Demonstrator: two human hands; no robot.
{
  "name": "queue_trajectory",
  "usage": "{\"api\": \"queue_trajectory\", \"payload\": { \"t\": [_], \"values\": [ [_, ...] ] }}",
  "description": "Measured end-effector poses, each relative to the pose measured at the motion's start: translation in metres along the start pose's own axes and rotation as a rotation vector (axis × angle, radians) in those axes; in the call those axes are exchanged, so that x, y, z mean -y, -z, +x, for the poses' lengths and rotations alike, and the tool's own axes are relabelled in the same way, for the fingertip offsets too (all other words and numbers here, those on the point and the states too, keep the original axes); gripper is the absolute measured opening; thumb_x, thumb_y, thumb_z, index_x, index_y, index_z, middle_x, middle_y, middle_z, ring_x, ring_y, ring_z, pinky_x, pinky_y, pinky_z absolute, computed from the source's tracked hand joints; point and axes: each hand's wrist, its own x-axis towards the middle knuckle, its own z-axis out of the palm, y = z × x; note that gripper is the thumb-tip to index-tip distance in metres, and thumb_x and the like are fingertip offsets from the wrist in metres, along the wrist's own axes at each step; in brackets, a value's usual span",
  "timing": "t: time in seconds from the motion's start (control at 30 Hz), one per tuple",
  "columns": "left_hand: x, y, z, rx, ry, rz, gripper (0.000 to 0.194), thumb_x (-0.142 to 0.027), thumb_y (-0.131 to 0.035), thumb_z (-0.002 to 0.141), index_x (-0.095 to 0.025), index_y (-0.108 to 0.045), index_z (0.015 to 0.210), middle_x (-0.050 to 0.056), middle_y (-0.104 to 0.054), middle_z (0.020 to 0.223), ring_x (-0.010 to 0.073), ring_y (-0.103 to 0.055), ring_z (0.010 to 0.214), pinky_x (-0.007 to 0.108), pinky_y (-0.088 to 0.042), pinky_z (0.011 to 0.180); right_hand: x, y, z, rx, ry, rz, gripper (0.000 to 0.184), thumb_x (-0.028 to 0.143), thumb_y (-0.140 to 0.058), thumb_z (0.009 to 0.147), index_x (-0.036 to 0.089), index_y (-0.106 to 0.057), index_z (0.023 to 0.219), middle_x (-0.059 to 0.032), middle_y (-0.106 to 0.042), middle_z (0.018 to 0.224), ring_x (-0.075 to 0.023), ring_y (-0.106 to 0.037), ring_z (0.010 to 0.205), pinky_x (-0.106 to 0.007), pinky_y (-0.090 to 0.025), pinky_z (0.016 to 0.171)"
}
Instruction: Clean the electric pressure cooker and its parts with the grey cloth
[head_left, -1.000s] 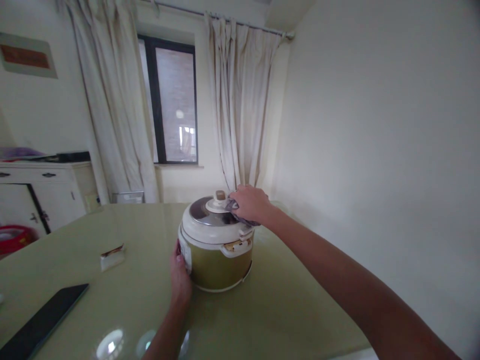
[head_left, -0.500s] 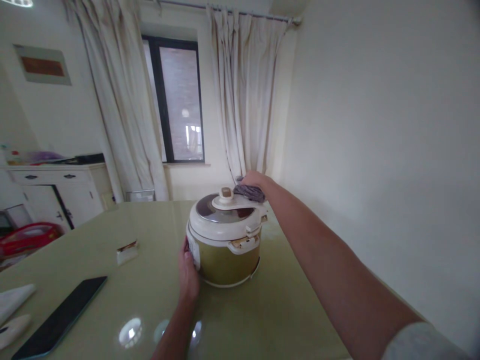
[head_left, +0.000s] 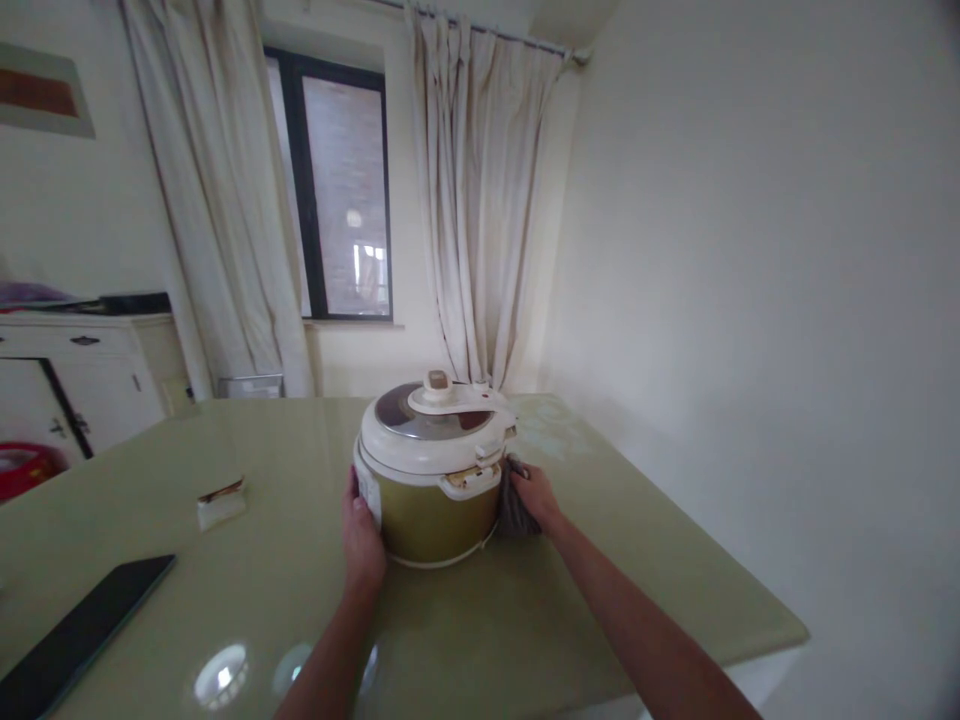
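Note:
A white and olive-green electric pressure cooker (head_left: 436, 515) stands upright on the table, its lid closed and a pale knob on top. My left hand (head_left: 364, 537) grips the cooker's left side, the fingers partly hidden behind it. My right hand (head_left: 537, 494) is closed round a grey cloth (head_left: 517, 512) and presses it to the cooker's right side, just below the lid and behind the side handle. The cloth hangs down toward the cooker's base.
A greenish glossy table (head_left: 292, 560) carries a dark tablet (head_left: 90, 625) and a small clear packet (head_left: 221, 505) on the left. A wall runs along the right. Curtains (head_left: 480, 200), a window and a white cabinet (head_left: 112, 380) are behind.
My right hand has brought the cloth down from the back of the lid to the cooker's right side. My left hand stays on the cooker's left side. The view has turned slightly right.

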Motion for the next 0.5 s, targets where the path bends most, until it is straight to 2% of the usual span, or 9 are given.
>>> {"api": "queue_trajectory", "payload": {
  "t": [0.07, 0.13, 0.23, 0.3, 0.4, 0.5],
  "values": [
    [-0.002, 0.001, 0.000, 0.004, 0.000, -0.013, 0.079, -0.067, -0.036, 0.108, -0.018, -0.040, 0.169, 0.014, -0.043, 0.174, 0.0323, -0.036, 0.163, 0.046, -0.023, 0.137, 0.002, -0.006, -0.012, -0.077, -0.063, 0.098, 0.032, 0.021, -0.049, 0.089, 0.016, -0.080, 0.094, -0.0091, -0.081, 0.086, -0.0254, -0.077, 0.081, -0.031, -0.060, 0.073],
    [-0.002, 0.001, 0.000, 0.002, -0.009, -0.025, 0.081, -0.071, -0.038, 0.106, -0.019, -0.042, 0.168, 0.015, -0.043, 0.174, 0.0332, -0.037, 0.162, 0.049, -0.023, 0.137, 0.013, -0.008, -0.028, -0.225, -0.090, 0.237, 0.033, 0.026, -0.049, 0.092, 0.016, -0.078, 0.103, -0.0120, -0.081, 0.098, -0.0279, -0.077, 0.093, -0.036, -0.062, 0.084],
    [-0.003, 0.001, -0.001, 0.013, -0.015, -0.031, 0.086, -0.074, -0.043, 0.103, -0.018, -0.041, 0.169, 0.016, -0.042, 0.174, 0.0350, -0.037, 0.162, 0.051, -0.025, 0.136, 0.033, -0.018, -0.063, -0.428, 0.052, 0.341, 0.037, 0.030, -0.055, 0.093, 0.020, -0.072, 0.123, -0.0151, -0.075, 0.120, -0.0299, -0.072, 0.114, -0.043, -0.059, 0.100],
    [-0.004, 0.001, -0.001, 0.017, -0.018, -0.024, 0.089, -0.074, -0.046, 0.102, -0.017, -0.039, 0.170, 0.017, -0.041, 0.175, 0.0360, -0.035, 0.163, 0.052, -0.023, 0.137, 0.041, -0.031, -0.092, -0.493, 0.174, 0.289, 0.040, 0.029, -0.060, 0.090, 0.022, -0.069, 0.129, -0.0161, -0.071, 0.124, -0.0307, -0.069, 0.117, -0.045, -0.059, 0.101],
    [-0.007, 0.002, -0.002, 0.014, -0.009, -0.020, 0.095, -0.076, -0.049, 0.101, -0.016, -0.031, 0.173, 0.019, -0.035, 0.178, 0.0367, -0.030, 0.166, 0.053, -0.020, 0.138, 0.044, -0.051, -0.128, -0.491, 0.357, 0.129, 0.041, 0.029, -0.069, 0.084, 0.024, -0.071, 0.125, -0.0158, -0.067, 0.123, -0.0329, -0.068, 0.112, -0.046, -0.060, 0.094],
    [-0.010, 0.003, -0.004, 0.035, 0.001, -0.020, 0.096, -0.074, -0.050, 0.101, -0.016, -0.029, 0.173, 0.020, -0.032, 0.179, 0.0362, -0.028, 0.166, 0.053, -0.018, 0.138, 0.050, -0.063, -0.145, -0.400, 0.600, -0.074, 0.043, 0.032, -0.078, 0.080, 0.030, -0.076, 0.123, -0.0134, -0.069, 0.123, -0.0342, -0.066, 0.108, -0.048, -0.058, 0.091]
  ]
}}
